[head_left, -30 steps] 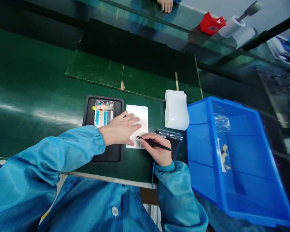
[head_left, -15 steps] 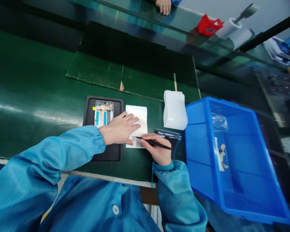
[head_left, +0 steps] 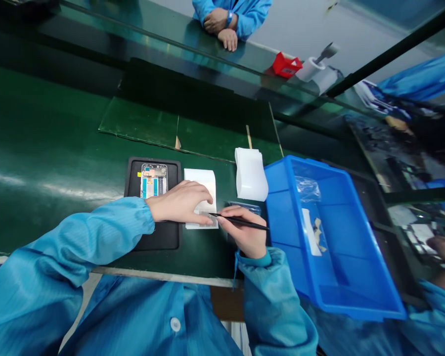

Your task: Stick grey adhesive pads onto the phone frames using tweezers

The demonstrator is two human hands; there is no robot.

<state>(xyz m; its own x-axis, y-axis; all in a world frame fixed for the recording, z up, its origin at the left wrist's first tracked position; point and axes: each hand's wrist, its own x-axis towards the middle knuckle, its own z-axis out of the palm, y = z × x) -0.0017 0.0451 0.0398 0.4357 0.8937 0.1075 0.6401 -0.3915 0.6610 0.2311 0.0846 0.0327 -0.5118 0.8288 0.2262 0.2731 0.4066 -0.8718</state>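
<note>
My left hand [head_left: 180, 202] lies flat, fingers together, pressing down a white sheet of small stickers [head_left: 200, 179] on the green bench. My right hand [head_left: 244, 235] pinches black tweezers [head_left: 239, 221], whose tip touches the sheet's near edge just below my left fingers. Left of the sheet, a black tray [head_left: 133, 180] holds an opened phone frame [head_left: 154, 180] with blue and yellow parts showing. My left wrist rests across that tray's near half.
A folded white stack [head_left: 250, 173] lies behind the tweezers. A blue plastic bin [head_left: 341, 277] with a clear bag and scraps stands on the right. A small clear bag [head_left: 244, 205] lies by my right hand. Another person's hands [head_left: 222, 27] rest on the far ledge near a red box [head_left: 286, 65].
The view has tilted up and shifted, showing more of the far ledge and the other person. My left fingers have curled in slightly on the sheet. The tweezers stay at its near edge.
</note>
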